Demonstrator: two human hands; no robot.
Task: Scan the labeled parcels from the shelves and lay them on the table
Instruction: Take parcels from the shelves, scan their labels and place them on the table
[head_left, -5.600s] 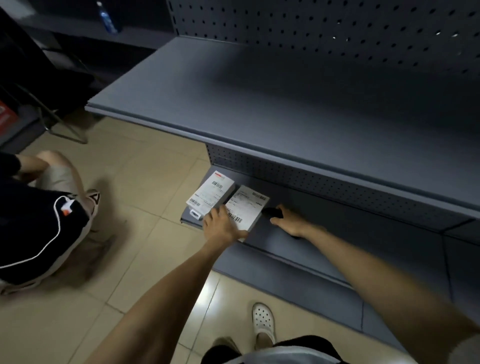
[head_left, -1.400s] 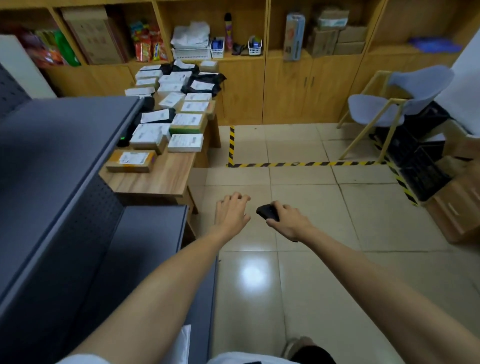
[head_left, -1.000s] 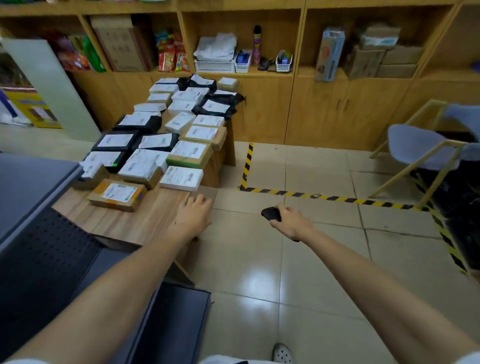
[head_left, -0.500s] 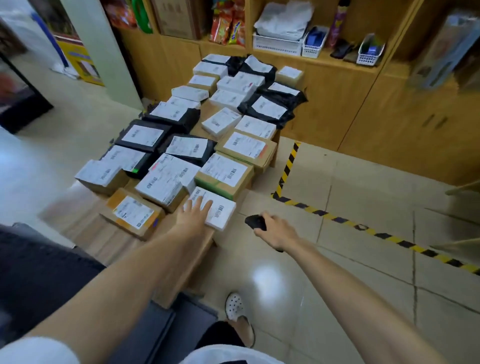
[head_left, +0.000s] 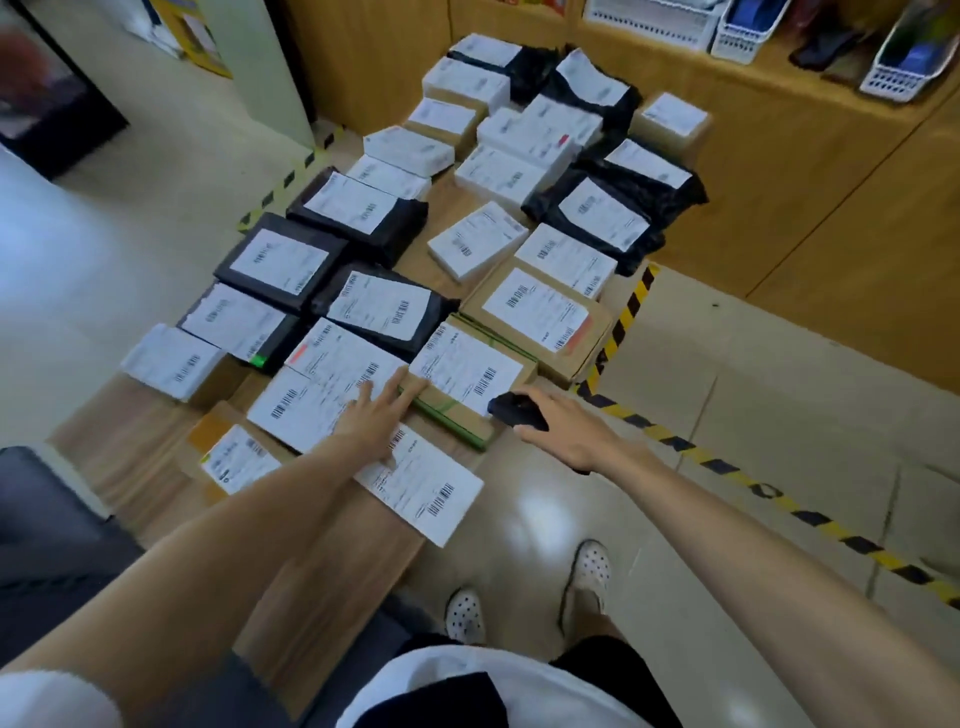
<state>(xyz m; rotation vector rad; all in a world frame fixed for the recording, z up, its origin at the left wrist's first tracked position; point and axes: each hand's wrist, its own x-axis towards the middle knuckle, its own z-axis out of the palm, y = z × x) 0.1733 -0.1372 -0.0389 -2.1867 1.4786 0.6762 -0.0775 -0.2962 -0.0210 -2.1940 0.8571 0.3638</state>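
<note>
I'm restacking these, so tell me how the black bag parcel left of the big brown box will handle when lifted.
The black bag parcel looks like creased, glossy film, so it will probably sag and feel slippery rather than stiff. It lies low and flat on the table, so rolling or tipping seems unlikely. Its weight cannot be judged.

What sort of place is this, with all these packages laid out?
Most likely a small parcel depot or pickup room: a wooden table covered with parcels bearing barcode labels, a black handheld scanner gripped in the right hand, and yellow-and-black hazard tape on the tiled floor.
</note>
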